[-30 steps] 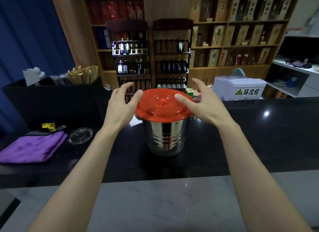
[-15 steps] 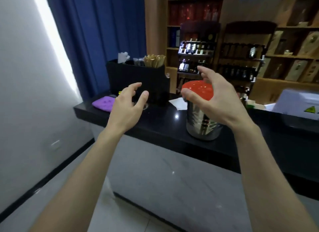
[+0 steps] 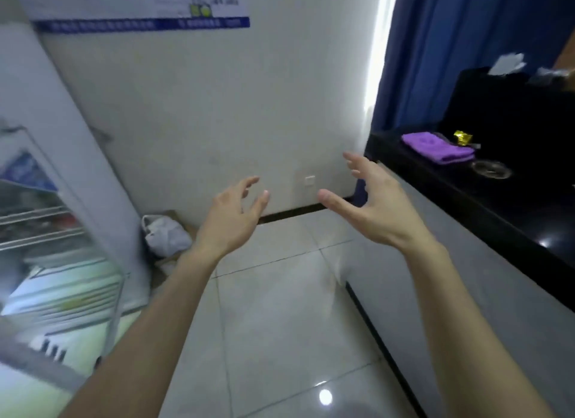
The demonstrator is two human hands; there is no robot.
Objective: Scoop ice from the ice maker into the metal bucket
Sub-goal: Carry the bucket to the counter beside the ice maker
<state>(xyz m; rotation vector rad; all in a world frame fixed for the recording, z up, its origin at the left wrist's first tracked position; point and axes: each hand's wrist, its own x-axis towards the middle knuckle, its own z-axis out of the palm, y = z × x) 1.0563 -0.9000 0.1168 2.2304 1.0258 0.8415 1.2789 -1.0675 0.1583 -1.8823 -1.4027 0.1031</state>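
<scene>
Bare left hand (image 3: 231,218) and right hand (image 3: 376,206) hover empty, fingers (image 3: 329,198) loosely apart: locate the unseen ice maker first, metal bucket afterwards

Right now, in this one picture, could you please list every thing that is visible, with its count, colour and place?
poster: one, white with a blue strip, top of the wall
curtain: one, blue, upper right
cabinet: one, glass-fronted with shelves, far left
bag: one, white, on the floor beside the cabinet
wall socket: one, white, low on the wall
counter: one, black top, right side
cloth: one, purple, folded on the counter
wrapper: one, gold, just behind the cloth
dish: one, clear and round, on the counter beside the cloth
box: one, black, at the back of the counter
left hand: one, raised, holding nothing
right hand: one, raised, holding nothing
</scene>
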